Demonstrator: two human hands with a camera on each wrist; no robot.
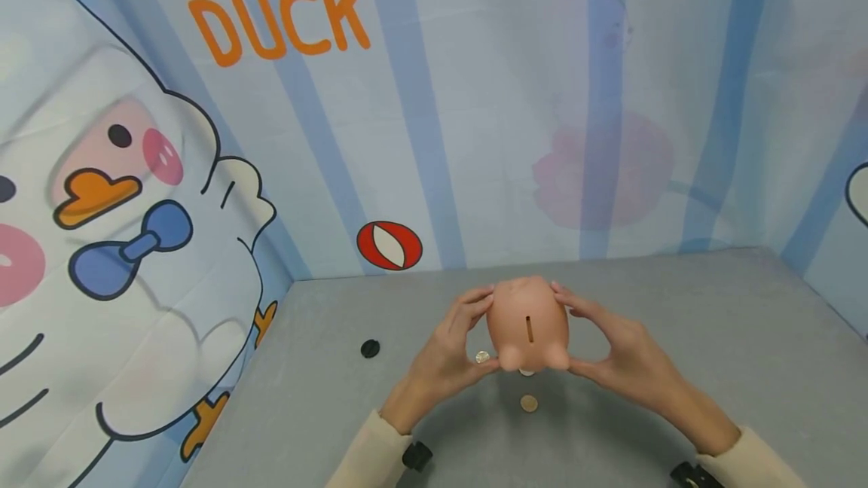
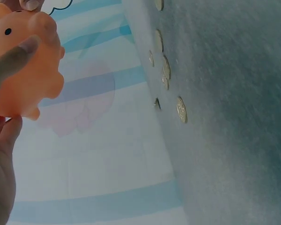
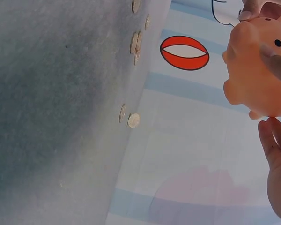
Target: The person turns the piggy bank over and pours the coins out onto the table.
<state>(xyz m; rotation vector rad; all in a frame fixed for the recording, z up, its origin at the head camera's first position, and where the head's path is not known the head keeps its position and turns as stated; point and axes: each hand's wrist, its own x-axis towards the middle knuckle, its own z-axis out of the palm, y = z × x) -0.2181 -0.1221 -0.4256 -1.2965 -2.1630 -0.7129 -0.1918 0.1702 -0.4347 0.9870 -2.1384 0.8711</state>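
Above the grey table, both hands hold an orange piggy bank (image 1: 527,322) between them, its coin slot facing the head camera. My left hand (image 1: 444,352) grips its left side, with the thumb low and the fingers higher up. On the other side my right hand (image 1: 634,356) grips it the same way. The left wrist view shows the pig's eye and snout, with the left thumb lying across its face. Below the bank, a gold-toned coin (image 1: 529,403) and a silvery coin (image 1: 482,357) lie on the table; the bank partly hides another. Its underside is out of sight.
A small black round piece (image 1: 370,349) lies on the table (image 1: 325,413) left of the hands. Several coins (image 2: 181,109) are scattered over the surface in the wrist views. A printed cloth backdrop (image 1: 488,96) stands behind the table and along its left side.
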